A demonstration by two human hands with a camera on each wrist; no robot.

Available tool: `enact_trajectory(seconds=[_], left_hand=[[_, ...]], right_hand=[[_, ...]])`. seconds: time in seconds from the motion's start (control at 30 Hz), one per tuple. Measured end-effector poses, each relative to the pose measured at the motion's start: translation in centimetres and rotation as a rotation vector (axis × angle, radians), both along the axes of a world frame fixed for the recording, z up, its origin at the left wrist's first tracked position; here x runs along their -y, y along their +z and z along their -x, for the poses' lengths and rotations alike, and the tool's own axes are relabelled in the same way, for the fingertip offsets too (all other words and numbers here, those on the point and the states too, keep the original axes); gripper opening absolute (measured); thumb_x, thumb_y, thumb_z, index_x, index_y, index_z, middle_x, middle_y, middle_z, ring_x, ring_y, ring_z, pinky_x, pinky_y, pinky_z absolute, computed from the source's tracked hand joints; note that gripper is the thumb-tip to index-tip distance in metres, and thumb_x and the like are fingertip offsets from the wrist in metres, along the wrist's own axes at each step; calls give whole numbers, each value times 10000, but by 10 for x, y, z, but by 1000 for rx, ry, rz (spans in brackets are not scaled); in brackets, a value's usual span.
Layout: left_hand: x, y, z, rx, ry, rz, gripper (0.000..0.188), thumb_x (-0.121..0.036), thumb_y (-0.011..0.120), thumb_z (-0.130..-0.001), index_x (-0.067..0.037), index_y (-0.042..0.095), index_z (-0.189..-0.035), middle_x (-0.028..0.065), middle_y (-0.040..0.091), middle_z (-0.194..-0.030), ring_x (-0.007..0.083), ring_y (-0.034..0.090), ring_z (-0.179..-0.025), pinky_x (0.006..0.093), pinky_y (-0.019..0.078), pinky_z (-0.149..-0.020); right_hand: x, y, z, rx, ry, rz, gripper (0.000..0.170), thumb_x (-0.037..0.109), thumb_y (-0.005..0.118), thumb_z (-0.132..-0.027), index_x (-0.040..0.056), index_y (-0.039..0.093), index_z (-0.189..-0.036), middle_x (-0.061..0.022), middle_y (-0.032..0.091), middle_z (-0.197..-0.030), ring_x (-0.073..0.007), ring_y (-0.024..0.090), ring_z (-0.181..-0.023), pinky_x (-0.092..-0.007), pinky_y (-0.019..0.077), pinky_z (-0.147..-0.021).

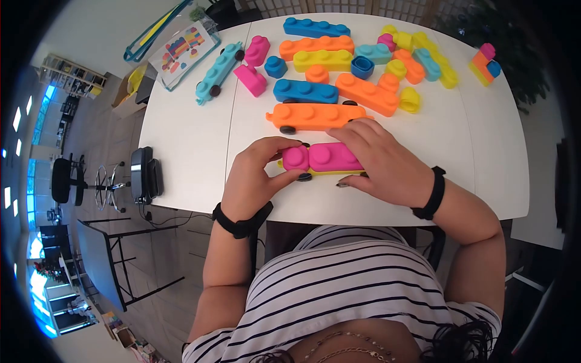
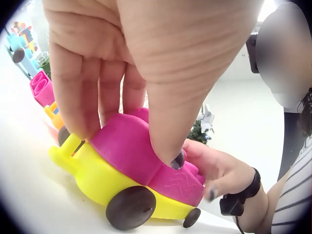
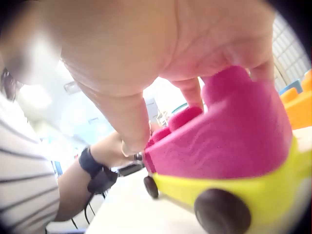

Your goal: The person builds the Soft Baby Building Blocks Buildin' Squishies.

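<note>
Close to the table's near edge is a yellow wheeled base [image 2: 97,180] with dark wheels. On top of it, end to end, sit a small pink block [image 1: 295,158] and a longer pink block [image 1: 330,157]. My left hand [image 1: 254,172] grips the small block, thumb on the near side and fingers on the far side. At the other end my right hand [image 1: 387,160] arches over the longer block and holds it, its palm hiding the right end in the head view. Just beyond lies an orange wheeled base [image 1: 315,116], close to my right fingers.
Further back on the white table [image 1: 193,151] are a blue block [image 1: 305,92], a teal wheeled base [image 1: 219,72], two pink blocks, and several orange, yellow and teal blocks. A clear bag with a picture card [image 1: 184,51] stands at the far left. A small stacked piece [image 1: 485,65] lies far right.
</note>
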State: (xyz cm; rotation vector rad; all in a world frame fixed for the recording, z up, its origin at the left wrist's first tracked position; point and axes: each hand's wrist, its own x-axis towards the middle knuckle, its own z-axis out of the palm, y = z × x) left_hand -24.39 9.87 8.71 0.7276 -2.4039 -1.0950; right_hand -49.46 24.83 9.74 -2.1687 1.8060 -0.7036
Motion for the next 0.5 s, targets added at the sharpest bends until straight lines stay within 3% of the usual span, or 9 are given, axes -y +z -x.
enact_trajectory(seconds=[0.07, 0.13, 0.17, 0.23, 0.33, 0.4, 0.43, 0.5], left_hand=[[-2, 0, 1, 4, 8, -4, 474, -37, 925, -875, 1, 759, -1318, 141, 802, -1250, 273, 791, -1192, 399, 629, -1097], [-6, 0, 1, 54, 47, 7, 471, -46, 923, -884, -1, 756, -1322, 137, 810, -1248, 273, 794, -1194, 404, 617, -1110], [-6, 0, 2, 48, 45, 6, 471, -46, 923, -884, -1, 756, -1322, 137, 810, -1248, 273, 794, -1194, 404, 617, -1110], [-8, 0, 2, 29, 32, -3, 472, -49, 919, -893, -4, 749, -1330, 137, 813, -1257, 274, 792, -1203, 405, 610, -1115], [-6, -2, 2, 20, 16, -10, 476, -44, 914, -895, -4, 740, -1336, 139, 812, -1266, 273, 790, -1212, 402, 606, -1118], [-4, -4, 1, 0, 9, -24, 486, -39, 917, -888, -3, 736, -1337, 138, 812, -1265, 273, 789, -1216, 403, 604, -1124], [-4, -5, 1, -17, -2, -44, 496, -34, 920, -881, -2, 732, -1339, 138, 812, -1265, 274, 788, -1219, 403, 603, -1129], [-2, -8, -1, -22, 8, -77, 503, -28, 923, -874, 0, 730, -1337, 137, 813, -1263, 274, 788, -1220, 404, 602, -1130]], right_hand=[[4, 12, 12, 130, 48, -27, 660, 147, 877, -920, 25, 600, -1506, -175, 654, -1399, -385, 594, -1355, -468, 482, -1180], [18, 26, 34, 209, -69, -101, 570, 177, 811, -988, 53, 614, -1509, -176, 662, -1403, -382, 615, -1335, -444, 486, -1174], [32, 9, 63, -93, 50, 240, 495, 172, 763, -1019, 83, 638, -1490, -168, 685, -1386, -386, 623, -1331, -445, 488, -1182], [65, 6, 106, -142, -200, 243, 457, 127, 754, -1015, 81, 658, -1460, -150, 707, -1386, -381, 624, -1345, -449, 496, -1181], [114, 9, 170, -262, -256, 139, 459, 45, 758, -985, 94, 675, -1434, -145, 713, -1402, -382, 636, -1337, -454, 522, -1158], [141, 1, 195, -228, -280, -244, 532, -23, 772, -942, 126, 670, -1443, -152, 719, -1394, -378, 665, -1305, -454, 555, -1117], [146, -1, 196, -233, -279, -235, 532, -23, 772, -942, 126, 670, -1443, -152, 719, -1394, -378, 665, -1305, -454, 555, -1117], [159, -3, 197, -302, -234, -233, 455, -18, 694, -1001, 131, 679, -1430, -148, 750, -1353, -349, 762, -1188, -463, 626, -976]])
